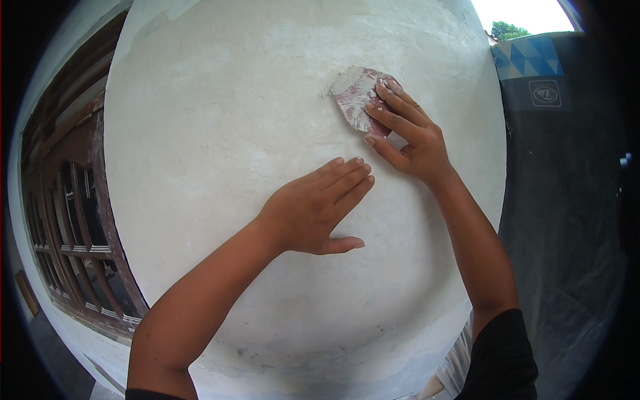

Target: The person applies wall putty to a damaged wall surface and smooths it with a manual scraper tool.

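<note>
A pale plastered wall fills the middle of the view. High on its right side, my right hand holds a flat reddish putty scraper against the surface. White putty is smeared over the scraper's face, and its upper left edge meets the wall. My fingers lie over its right part, with the thumb low along the lower edge. Lower and to the left, my left hand is stretched flat in front of the wall, holding nothing. Its fingers point up and right, the thumb apart; whether the palm touches the wall I cannot tell.
To the left of the wall is a brown wooden window frame with barred panes. A dark sheet with a blue and white patterned strip along its top hangs at the right. Clear crumpled plastic shows near my right sleeve.
</note>
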Demonstrator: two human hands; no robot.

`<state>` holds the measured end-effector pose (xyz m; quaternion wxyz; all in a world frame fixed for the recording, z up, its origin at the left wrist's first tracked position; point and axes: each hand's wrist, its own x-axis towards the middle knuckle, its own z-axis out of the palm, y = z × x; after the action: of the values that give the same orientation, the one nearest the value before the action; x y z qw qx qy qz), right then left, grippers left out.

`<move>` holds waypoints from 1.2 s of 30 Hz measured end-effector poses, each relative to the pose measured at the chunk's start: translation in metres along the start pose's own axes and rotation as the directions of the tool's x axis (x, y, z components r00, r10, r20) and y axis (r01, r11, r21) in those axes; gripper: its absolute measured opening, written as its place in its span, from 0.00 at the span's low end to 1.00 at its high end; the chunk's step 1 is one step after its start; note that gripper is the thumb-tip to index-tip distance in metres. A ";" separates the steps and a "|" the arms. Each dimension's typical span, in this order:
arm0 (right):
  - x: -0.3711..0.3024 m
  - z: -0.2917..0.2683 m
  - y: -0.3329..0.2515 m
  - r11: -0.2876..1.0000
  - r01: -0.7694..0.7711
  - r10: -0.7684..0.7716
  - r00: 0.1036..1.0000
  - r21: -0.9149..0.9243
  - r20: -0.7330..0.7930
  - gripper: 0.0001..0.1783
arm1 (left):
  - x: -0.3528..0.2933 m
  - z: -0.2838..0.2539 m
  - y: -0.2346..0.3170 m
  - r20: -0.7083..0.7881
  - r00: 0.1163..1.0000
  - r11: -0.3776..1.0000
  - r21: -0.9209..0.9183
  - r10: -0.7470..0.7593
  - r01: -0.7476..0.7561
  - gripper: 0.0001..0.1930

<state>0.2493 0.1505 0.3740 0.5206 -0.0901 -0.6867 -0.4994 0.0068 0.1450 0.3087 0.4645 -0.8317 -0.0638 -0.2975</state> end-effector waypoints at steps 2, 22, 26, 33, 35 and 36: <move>0.002 0.005 0.000 1.000 -0.005 0.005 1.000 0.015 0.000 0.20 | 0.000 0.000 -0.001 -0.004 1.000 1.000 0.005 0.002 -0.002 0.44; -0.004 0.004 -0.005 0.999 0.005 -0.007 0.998 -0.036 -0.060 0.21 | 0.000 -0.002 0.001 0.011 1.000 1.000 -0.008 -0.002 0.002 0.46; -0.003 0.013 -0.010 0.999 0.007 -0.006 0.999 -0.048 0.034 0.21 | -0.002 -0.003 0.000 0.031 0.999 1.000 -0.002 -0.014 0.015 0.46; -0.005 0.003 -0.009 0.998 -0.001 -0.001 1.000 -0.057 -0.031 0.19 | 0.000 -0.001 0.000 0.019 1.000 1.000 -0.013 0.000 0.000 0.46; -0.003 0.006 -0.010 0.999 -0.007 0.006 1.000 -0.038 -0.024 0.20 | -0.001 -0.001 0.000 0.008 1.000 1.000 -0.008 0.002 -0.002 0.46; -0.006 0.006 -0.009 0.998 0.012 -0.010 1.000 -0.065 0.023 0.20 | -0.001 -0.002 -0.001 0.015 1.000 1.000 -0.007 -0.005 0.005 0.46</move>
<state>0.2419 0.1535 0.3645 0.5069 -0.1088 -0.6764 -0.5232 0.0048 0.1438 0.3094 0.4604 -0.8353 -0.0684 -0.2928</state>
